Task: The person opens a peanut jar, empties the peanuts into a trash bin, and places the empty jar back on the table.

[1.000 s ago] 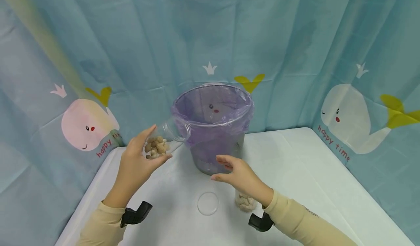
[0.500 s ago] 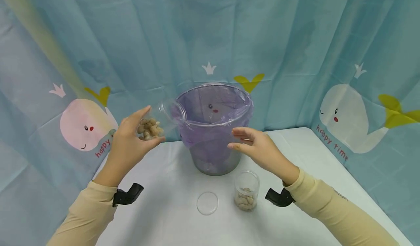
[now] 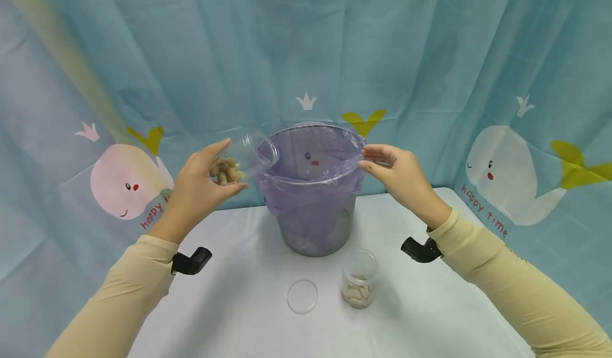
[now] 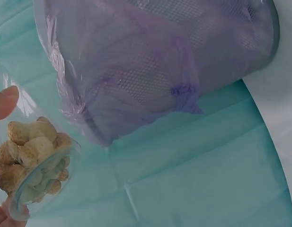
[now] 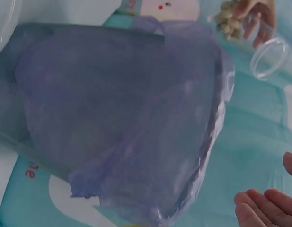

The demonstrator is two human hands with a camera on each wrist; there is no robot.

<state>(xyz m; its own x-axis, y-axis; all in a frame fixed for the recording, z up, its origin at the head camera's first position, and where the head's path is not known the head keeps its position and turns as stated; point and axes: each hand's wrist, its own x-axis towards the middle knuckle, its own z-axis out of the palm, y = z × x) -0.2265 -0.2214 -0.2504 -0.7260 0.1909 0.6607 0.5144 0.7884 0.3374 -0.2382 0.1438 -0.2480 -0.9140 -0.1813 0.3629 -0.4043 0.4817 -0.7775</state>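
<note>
My left hand grips a clear plastic jar from its base end, thumb below and fingers above. The jar is tilted, its uncovered mouth to the right, overlapping the left rim of a mesh trash can in the head view. Peanuts in their shells are heaped toward the jar's bottom. A purple bag lines the can and hangs over its rim. On the other side, my right hand is beside the can's right rim, fingers extended and thumb apart; the right wrist view shows nothing between them.
A second clear jar, partly filled with similar pale pieces, stands uncovered on the white table in front of the can. Left of it lies a round clear lid. Behind the can hangs a blue curtain with printed whales.
My left hand has raised the tilted jar from below the can's rim to about rim height. My right hand has moved up and right, from above the second jar to the can's right rim.
</note>
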